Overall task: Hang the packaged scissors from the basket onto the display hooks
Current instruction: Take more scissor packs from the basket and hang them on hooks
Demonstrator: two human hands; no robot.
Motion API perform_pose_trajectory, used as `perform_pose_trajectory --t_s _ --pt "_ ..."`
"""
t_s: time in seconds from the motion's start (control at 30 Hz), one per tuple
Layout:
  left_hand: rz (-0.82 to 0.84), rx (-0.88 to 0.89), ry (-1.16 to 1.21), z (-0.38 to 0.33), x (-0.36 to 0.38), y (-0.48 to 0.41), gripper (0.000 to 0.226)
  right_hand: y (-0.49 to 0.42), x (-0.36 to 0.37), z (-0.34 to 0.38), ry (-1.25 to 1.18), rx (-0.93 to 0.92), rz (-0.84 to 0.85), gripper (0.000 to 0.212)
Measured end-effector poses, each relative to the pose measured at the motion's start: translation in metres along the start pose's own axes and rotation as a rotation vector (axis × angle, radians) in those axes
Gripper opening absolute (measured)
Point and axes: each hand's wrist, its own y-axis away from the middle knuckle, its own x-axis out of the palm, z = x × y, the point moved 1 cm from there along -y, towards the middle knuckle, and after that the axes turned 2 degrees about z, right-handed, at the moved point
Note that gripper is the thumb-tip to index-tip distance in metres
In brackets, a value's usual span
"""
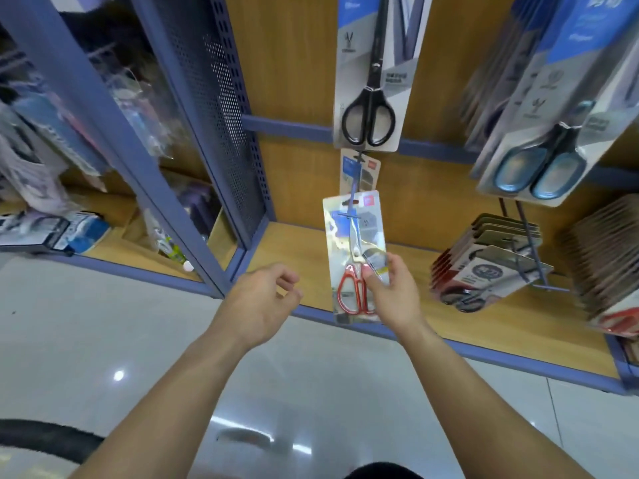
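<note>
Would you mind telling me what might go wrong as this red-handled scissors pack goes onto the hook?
The right hand pinches the red-handled pack only near its bottom, so its top might swing off the blue hook.
The left hand holds nothing, so the pack would likely fall if that pinch slips.

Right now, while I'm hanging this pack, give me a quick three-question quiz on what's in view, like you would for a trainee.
1. True or false: the left hand holds a pack.
2. Which hand grips the red-handled pack? A left, B right, C both.
3. Fill in: the large pack hanging at top centre holds ___-handled scissors.

Key: 1 false, it holds nothing. 2 B, the right hand pinches its lower part. 3 black.
</note>
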Motion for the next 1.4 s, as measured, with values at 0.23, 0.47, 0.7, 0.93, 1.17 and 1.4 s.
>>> perform_pose_trajectory --t_s 0.23,0.47,0.7,0.93,1.17,1.4 --pt "0.009 -0.027 0.029 0.003 0.001 -0.007 0.014 -0.078 0.013 0.033 0.411 0.111 -0.006 0.067" --pt "0.0 -0.027 0.002 0.002 -0.017 0.012 0.015 -0.034 -0.008 0.022 0.631 0.181 0.247 0.056" --pt "-0.013 0.0 -0.095 0.005 -0.05 0.075 0.023 0.048 -0.017 0.086 0.897 -0.021 0.501 0.05" --pt "-0.143 -0.096 -0.138 0.043 -0.116 0.185 0.027 0.141 0.008 0.199 1.099 -0.329 0.594 0.048" --pt "-0.222 -0.241 -0.165 0.137 -0.141 0.331 0.031 0.265 0.097 0.235 1.134 -0.574 0.763 0.044" --pt "-0.182 -0.5 -0.066 0.254 -0.088 0.455 0.036 0.369 0.193 0.18 1.158 -0.685 1.078 0.051"
